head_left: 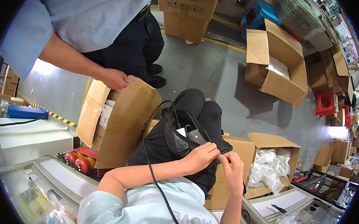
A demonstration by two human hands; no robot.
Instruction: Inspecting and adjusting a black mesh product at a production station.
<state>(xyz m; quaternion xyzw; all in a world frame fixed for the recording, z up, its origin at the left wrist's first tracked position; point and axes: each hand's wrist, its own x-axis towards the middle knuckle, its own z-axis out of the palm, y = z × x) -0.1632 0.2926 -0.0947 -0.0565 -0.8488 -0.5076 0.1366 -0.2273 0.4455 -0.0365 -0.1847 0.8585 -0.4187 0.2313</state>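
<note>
Pinching one open black mesh-sided fabric bag (180,143) on the person's black-trousered lap (160,155) in the head view, left hand (202,156) and right hand (232,166) are nearly closed. Two red cylindrical fire extinguishers (83,164) sit leftward.

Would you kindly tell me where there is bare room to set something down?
Bare grey floor lies between the knees, the upper-right open carton and the brown carton at top. Crowded: the lap, where left hand and right hand meet at the black bag, and the left, where a co-worker's hand touches a box beside red fire extinguishers.
</note>
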